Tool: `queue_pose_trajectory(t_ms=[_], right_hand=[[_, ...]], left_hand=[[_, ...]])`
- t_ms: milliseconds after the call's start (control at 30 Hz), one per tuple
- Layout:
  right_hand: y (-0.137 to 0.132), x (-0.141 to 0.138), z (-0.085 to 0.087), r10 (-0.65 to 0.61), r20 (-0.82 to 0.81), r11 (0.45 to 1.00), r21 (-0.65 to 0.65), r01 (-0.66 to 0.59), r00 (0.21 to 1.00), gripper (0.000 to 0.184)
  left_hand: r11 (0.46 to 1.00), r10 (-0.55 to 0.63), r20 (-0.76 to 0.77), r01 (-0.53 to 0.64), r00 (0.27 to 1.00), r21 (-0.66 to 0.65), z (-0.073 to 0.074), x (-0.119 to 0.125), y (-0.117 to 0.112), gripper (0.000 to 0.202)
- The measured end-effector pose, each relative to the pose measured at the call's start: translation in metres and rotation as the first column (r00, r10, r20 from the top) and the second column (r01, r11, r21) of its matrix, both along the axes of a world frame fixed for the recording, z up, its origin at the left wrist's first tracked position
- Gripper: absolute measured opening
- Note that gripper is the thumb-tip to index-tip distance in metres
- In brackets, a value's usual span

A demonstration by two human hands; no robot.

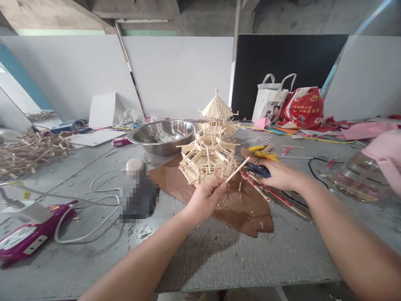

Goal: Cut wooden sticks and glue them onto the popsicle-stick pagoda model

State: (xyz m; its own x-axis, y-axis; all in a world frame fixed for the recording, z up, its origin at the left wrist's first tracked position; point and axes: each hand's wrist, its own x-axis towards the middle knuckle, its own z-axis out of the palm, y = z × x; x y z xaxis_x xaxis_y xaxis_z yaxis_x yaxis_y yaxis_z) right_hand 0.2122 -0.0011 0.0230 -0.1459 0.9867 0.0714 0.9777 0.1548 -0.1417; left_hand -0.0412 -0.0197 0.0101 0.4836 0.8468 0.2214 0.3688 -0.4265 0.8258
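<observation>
A pagoda model (210,144) built of thin wooden sticks stands on a brown mat (244,209) in the middle of the grey table (219,255). My left hand (204,197) is closed in a pinch on a short wooden stick (237,169), right in front of the model's base. My right hand (282,175) rests to the right of the model, its fingers closed on a blue and yellow glue gun (260,167) that lies on the table. Several red-striped sticks (269,192) lie beside that hand.
A steel bowl (163,136) sits behind the model. A heap of wood sticks (31,150) lies far left, a magenta device (28,236) with white cable near left. Bags (297,106) and coloured paper fill the back right; a clear jar (357,175) stands right.
</observation>
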Motion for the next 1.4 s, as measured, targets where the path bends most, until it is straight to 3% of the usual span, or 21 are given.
queue_pose_trajectory(t_ms=[133, 267, 333, 400, 500, 567, 633, 700, 767, 867, 1000, 1400], right_hand=[[0.014, 0.015, -0.016, -0.087, 0.089, 0.992, -0.086, 0.095, 0.992, 0.041], [0.022, 0.02, -0.032, -0.077, 0.114, 0.991, -0.098, 0.089, 0.991, 0.056], [0.023, 0.018, -0.033, -0.101, 0.123, 0.991, -0.077, 0.111, 0.987, 0.066], [0.021, 0.013, -0.029, -0.114, 0.11, 0.992, -0.042, 0.119, 0.987, 0.061], [0.012, 0.0, -0.013, -0.123, 0.001, 0.98, 0.16, 0.121, 0.992, 0.038], [0.002, -0.013, -0.002, -0.102, -0.101, 0.917, 0.377, 0.133, 0.99, 0.032], [-0.011, -0.03, 0.006, 0.022, -0.128, 0.863, 0.503, 0.045, 0.992, 0.031], [-0.023, -0.048, 0.008, 0.168, -0.075, 0.837, 0.538, -0.102, 0.983, 0.03], [-0.031, -0.065, 0.005, 0.274, 0.007, 0.834, 0.496, -0.241, 0.962, 0.03], [-0.037, -0.08, -0.002, 0.324, 0.114, 0.868, 0.359, -0.343, 0.939, 0.03], [-0.036, -0.083, -0.005, 0.32, 0.158, 0.897, 0.267, -0.352, 0.934, 0.03], [-0.035, -0.082, -0.007, 0.311, 0.127, 0.908, 0.253, -0.334, 0.942, 0.029]], left_hand=[[0.986, 0.017, -0.21, 0.018, 0.978, 0.168, -0.005, 0.0, 0.0, 0.032], [0.964, 0.069, -0.343, 0.026, 0.937, 0.264, -0.005, 0.0, -0.001, 0.031], [0.956, 0.094, -0.383, 0.024, 0.919, 0.293, -0.005, 0.0, -0.002, 0.031], [0.946, 0.116, -0.412, 0.025, 0.904, 0.322, -0.005, -0.001, -0.002, 0.031], [0.933, 0.151, -0.457, 0.026, 0.877, 0.358, -0.006, -0.001, -0.001, 0.032], [0.928, 0.17, -0.486, 0.027, 0.857, 0.373, -0.006, 0.0, -0.001, 0.032], [0.922, 0.19, -0.506, 0.025, 0.841, 0.387, -0.007, 0.0, -0.001, 0.032], [0.915, 0.21, -0.517, 0.019, 0.83, 0.402, -0.007, 0.0, -0.001, 0.031], [0.909, 0.231, -0.53, 0.013, 0.816, 0.416, -0.007, 0.0, -0.002, 0.031], [0.9, 0.25, -0.565, 0.026, 0.786, 0.435, -0.007, 0.0, -0.002, 0.034], [0.897, 0.262, -0.611, 0.045, 0.747, 0.44, -0.008, 0.001, -0.004, 0.037], [0.898, 0.265, -0.593, 0.031, 0.76, 0.44, -0.007, 0.002, -0.007, 0.033]])
